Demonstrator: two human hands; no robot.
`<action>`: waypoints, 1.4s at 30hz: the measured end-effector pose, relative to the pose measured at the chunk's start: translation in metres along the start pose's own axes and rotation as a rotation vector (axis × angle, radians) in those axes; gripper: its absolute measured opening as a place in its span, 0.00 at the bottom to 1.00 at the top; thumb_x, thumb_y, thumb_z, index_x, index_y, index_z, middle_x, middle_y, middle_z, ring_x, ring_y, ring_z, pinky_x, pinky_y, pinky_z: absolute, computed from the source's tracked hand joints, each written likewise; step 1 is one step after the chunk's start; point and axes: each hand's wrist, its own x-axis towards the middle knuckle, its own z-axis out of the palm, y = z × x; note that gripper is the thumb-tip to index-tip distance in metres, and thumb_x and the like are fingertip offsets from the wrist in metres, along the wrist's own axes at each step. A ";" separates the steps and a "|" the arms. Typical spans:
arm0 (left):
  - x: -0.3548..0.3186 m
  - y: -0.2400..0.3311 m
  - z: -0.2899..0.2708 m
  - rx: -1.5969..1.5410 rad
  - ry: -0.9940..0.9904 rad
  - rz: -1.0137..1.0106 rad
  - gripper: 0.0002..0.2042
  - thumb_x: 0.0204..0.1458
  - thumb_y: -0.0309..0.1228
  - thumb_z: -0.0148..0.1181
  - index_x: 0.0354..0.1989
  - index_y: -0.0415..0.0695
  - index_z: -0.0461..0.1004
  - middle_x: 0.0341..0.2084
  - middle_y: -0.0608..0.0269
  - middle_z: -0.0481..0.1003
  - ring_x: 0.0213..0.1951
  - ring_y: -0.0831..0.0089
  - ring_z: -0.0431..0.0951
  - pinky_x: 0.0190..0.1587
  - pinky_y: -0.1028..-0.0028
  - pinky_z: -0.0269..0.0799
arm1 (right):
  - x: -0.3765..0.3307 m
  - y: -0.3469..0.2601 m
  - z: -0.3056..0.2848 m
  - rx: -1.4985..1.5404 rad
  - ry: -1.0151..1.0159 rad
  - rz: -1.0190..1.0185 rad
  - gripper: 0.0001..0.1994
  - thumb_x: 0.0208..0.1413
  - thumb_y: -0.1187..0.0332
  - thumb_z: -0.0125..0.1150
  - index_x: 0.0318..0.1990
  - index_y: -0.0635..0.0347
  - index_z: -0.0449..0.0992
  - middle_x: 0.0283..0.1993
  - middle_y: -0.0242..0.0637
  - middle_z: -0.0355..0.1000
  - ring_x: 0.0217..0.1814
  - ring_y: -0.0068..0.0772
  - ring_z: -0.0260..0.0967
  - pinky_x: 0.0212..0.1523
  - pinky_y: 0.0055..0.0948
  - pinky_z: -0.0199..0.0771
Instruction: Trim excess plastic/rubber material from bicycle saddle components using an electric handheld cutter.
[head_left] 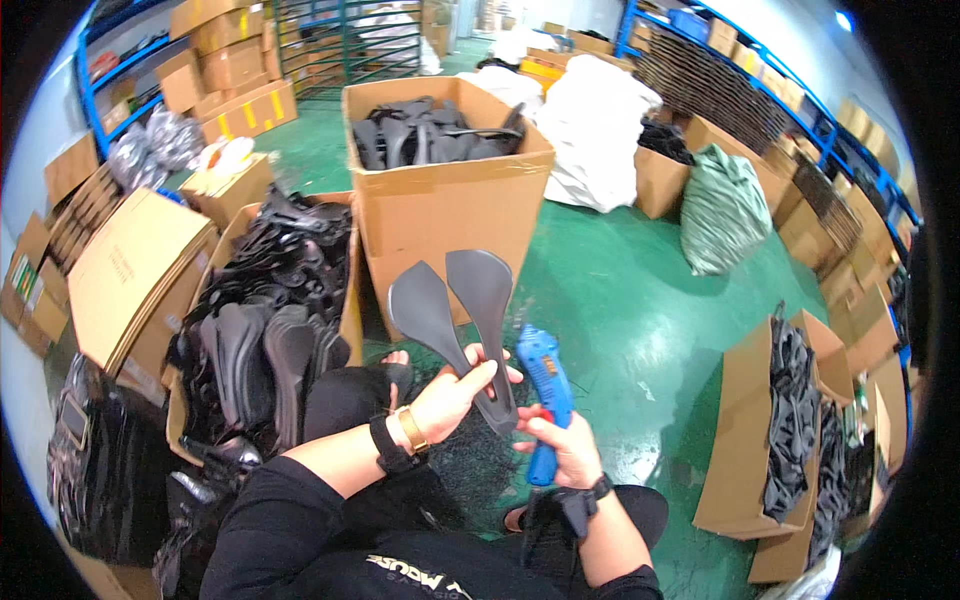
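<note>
Two hands over lap: left hand (455,395) closed on two dark grey spoon-shaped plastic insoles (455,300), right hand (570,452) closed on blue plastic glue gun (545,385).
Insoles fanned upward before tall open cardboard box (450,200); gun nozzle just beside their narrow ends, above green floor (640,320).

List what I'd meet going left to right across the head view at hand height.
Open carton of black insoles → left hand → two grey insole pieces → blue glue gun in right hand → cartons of black parts.
</note>
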 end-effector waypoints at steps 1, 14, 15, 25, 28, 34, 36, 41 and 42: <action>0.008 -0.007 0.008 0.059 -0.056 0.074 0.12 0.62 0.34 0.46 0.51 0.44 0.66 0.40 0.64 0.76 0.37 0.81 0.69 0.43 0.77 0.65 | 0.001 0.004 0.002 0.020 0.008 -0.027 0.18 0.48 0.72 0.66 0.45 0.63 0.69 0.42 0.38 0.71 0.37 0.27 0.71 0.36 0.32 0.79; 0.034 -0.019 0.007 -0.208 -0.252 -0.214 0.16 0.60 0.46 0.50 0.40 0.43 0.68 0.35 0.62 0.74 0.34 0.79 0.73 0.40 0.73 0.71 | 0.024 0.015 -0.020 0.335 -0.163 0.027 0.22 0.46 0.64 0.69 0.47 0.60 0.69 0.36 0.34 0.71 0.31 0.30 0.70 0.32 0.29 0.73; 0.034 -0.022 0.000 -0.208 -0.236 -0.210 0.16 0.60 0.46 0.50 0.40 0.43 0.68 0.35 0.62 0.74 0.34 0.79 0.73 0.40 0.73 0.71 | 0.025 0.014 -0.018 0.281 -0.107 0.060 0.22 0.46 0.64 0.70 0.47 0.60 0.69 0.35 0.34 0.70 0.32 0.31 0.70 0.32 0.30 0.73; 0.044 -0.018 -0.039 0.113 0.182 0.011 0.20 0.63 0.47 0.42 0.44 0.44 0.74 0.23 0.77 0.65 0.22 0.86 0.62 0.26 0.84 0.59 | -0.009 0.017 -0.029 0.042 -0.179 0.301 0.17 0.49 0.69 0.67 0.43 0.67 0.69 0.26 0.35 0.67 0.26 0.29 0.66 0.27 0.30 0.71; 0.040 -0.007 -0.037 0.053 0.155 0.000 0.19 0.63 0.44 0.43 0.49 0.43 0.73 0.29 0.76 0.64 0.30 0.86 0.60 0.33 0.83 0.58 | -0.013 0.024 -0.030 -0.039 -0.163 0.389 0.15 0.50 0.72 0.65 0.42 0.68 0.69 0.25 0.35 0.66 0.24 0.29 0.66 0.27 0.30 0.70; 0.043 -0.027 -0.041 -0.250 0.013 -0.109 0.20 0.63 0.45 0.43 0.51 0.43 0.71 0.29 0.77 0.63 0.29 0.86 0.60 0.33 0.83 0.59 | -0.010 0.029 -0.030 0.034 -0.178 0.481 0.10 0.51 0.77 0.60 0.41 0.68 0.69 0.23 0.35 0.66 0.23 0.28 0.65 0.26 0.29 0.69; 0.041 -0.026 -0.039 -0.212 0.013 -0.108 0.20 0.63 0.45 0.44 0.52 0.43 0.71 0.29 0.77 0.63 0.29 0.86 0.60 0.32 0.83 0.59 | -0.005 0.035 -0.036 0.131 -0.256 0.482 0.09 0.50 0.78 0.60 0.40 0.67 0.69 0.23 0.35 0.66 0.24 0.27 0.65 0.26 0.29 0.69; 0.037 -0.021 -0.032 -0.145 0.007 -0.107 0.20 0.63 0.44 0.44 0.55 0.43 0.69 0.29 0.77 0.64 0.29 0.87 0.62 0.32 0.83 0.62 | 0.000 0.030 -0.027 0.114 -0.193 0.471 0.09 0.51 0.77 0.60 0.39 0.65 0.69 0.23 0.34 0.65 0.24 0.26 0.64 0.26 0.28 0.68; 0.035 -0.022 -0.031 -0.111 0.008 -0.094 0.21 0.63 0.44 0.44 0.55 0.43 0.69 0.29 0.77 0.64 0.30 0.87 0.63 0.33 0.83 0.63 | 0.000 0.027 -0.024 0.115 -0.172 0.456 0.09 0.51 0.77 0.60 0.39 0.65 0.69 0.23 0.34 0.65 0.23 0.26 0.64 0.26 0.28 0.68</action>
